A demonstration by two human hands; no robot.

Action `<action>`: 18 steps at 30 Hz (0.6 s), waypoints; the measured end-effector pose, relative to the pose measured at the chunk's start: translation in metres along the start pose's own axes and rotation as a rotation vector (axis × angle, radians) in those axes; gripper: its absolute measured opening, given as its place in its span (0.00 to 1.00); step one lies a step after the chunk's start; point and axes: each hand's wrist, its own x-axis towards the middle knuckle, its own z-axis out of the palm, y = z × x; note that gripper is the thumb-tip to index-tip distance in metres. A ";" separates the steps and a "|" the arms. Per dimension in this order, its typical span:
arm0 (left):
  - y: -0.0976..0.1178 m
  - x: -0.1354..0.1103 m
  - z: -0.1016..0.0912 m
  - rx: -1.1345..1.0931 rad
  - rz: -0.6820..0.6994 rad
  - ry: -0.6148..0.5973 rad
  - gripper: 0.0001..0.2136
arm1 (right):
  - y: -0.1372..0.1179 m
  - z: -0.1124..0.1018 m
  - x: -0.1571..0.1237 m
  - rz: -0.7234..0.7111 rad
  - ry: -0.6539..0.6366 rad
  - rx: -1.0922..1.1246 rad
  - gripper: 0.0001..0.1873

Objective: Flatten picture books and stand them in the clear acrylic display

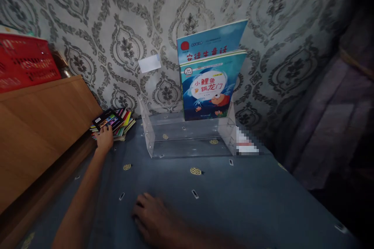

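The fingers of the left hand are laid against the near edge of a black paperback book with small coloured pictures; whether it is gripped or merely touched cannot be told. The black book is carried on top of an uneven pile of thin, many-coloured books. The right hand is held low in the middle of the view, its fingers curled loosely inward; how far they are closed cannot be made out in the shadow and blur.

Beneath both hands, a dark blue cloth printed with yellow pineapples is spread. Beyond the right hand, a clear plastic tiered rack is set on the cloth, well apart from the pile. In its rear part, toward the right side, a teal-and-blue picture book with a red fish is stood upright, and a taller blue book with red lettering is partly hidden behind it. A white item just beside the rack is blurred out.

The pile is bordered on the left by a brown wooden panel, above which a bright red openwork container is seen. The background is filled by a grey damask-patterned wall.
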 end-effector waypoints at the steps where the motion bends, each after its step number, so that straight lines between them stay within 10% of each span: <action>1: 0.000 -0.006 0.001 0.005 0.003 -0.001 0.20 | -0.001 -0.002 -0.001 0.002 -0.005 -0.002 0.06; 18: -0.002 -0.079 0.022 0.014 0.029 -0.059 0.23 | 0.000 0.004 0.000 -0.006 0.061 0.065 0.05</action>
